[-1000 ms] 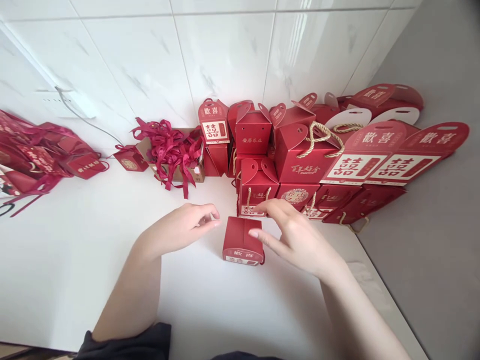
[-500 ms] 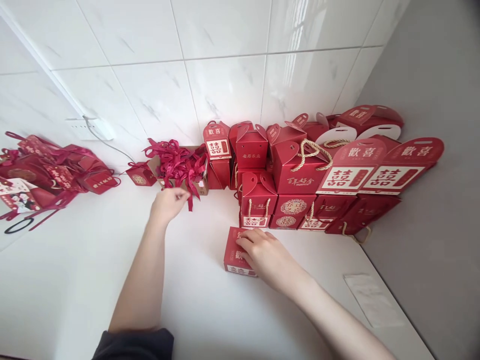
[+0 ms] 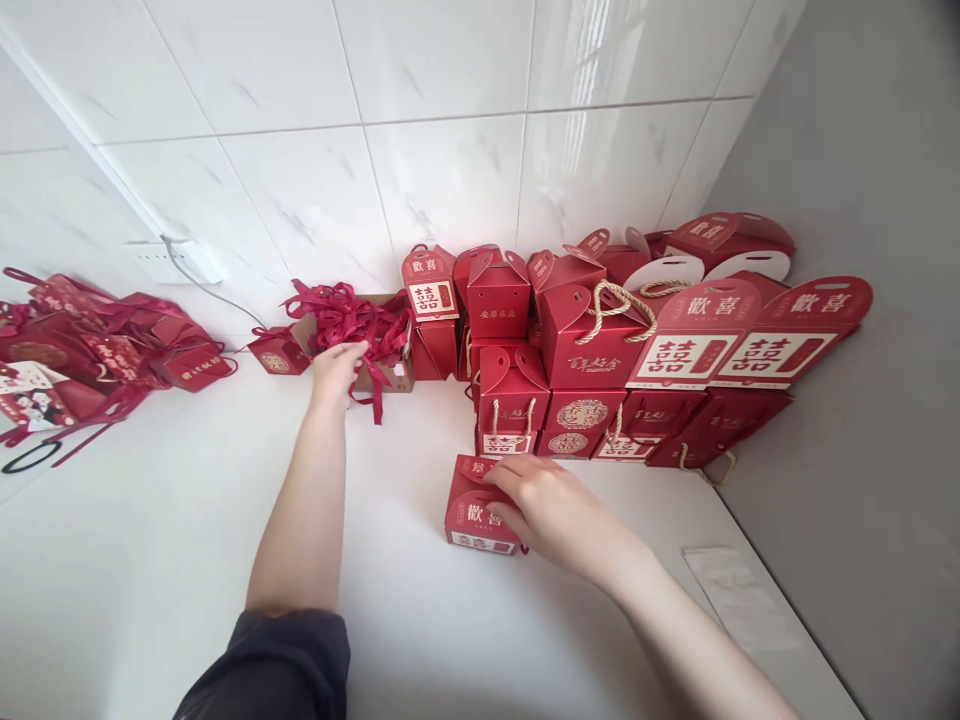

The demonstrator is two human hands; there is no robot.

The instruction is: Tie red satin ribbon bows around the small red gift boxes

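My left hand [image 3: 337,374] is at the front of a small brown cardboard box [image 3: 402,376] heaped with dark red ribbons [image 3: 345,318]. Its thumb and fingertips are pinched together at the edge of the ribbon heap; the strand between them is mostly hidden. My right hand [image 3: 546,505] rests over the right side of a red gift box [image 3: 466,500] lying on the white counter, fingers and thumb closed on its folded top flaps. White and gold characters show on the box, and a bit of dark red ribbon pokes out at its lower right corner.
Stacked red gift boxes [image 3: 589,340], some with rope handles, stand along the tiled wall to the right. On the left lie a pile of ribboned red boxes [image 3: 112,345] and a black loop [image 3: 30,457]. A small red box [image 3: 279,352] sits beside the ribbons.
My left hand has moved up and forward into the edge of the ribbon heap. My right hand has shifted slightly right on the gift box, uncovering more of its top.
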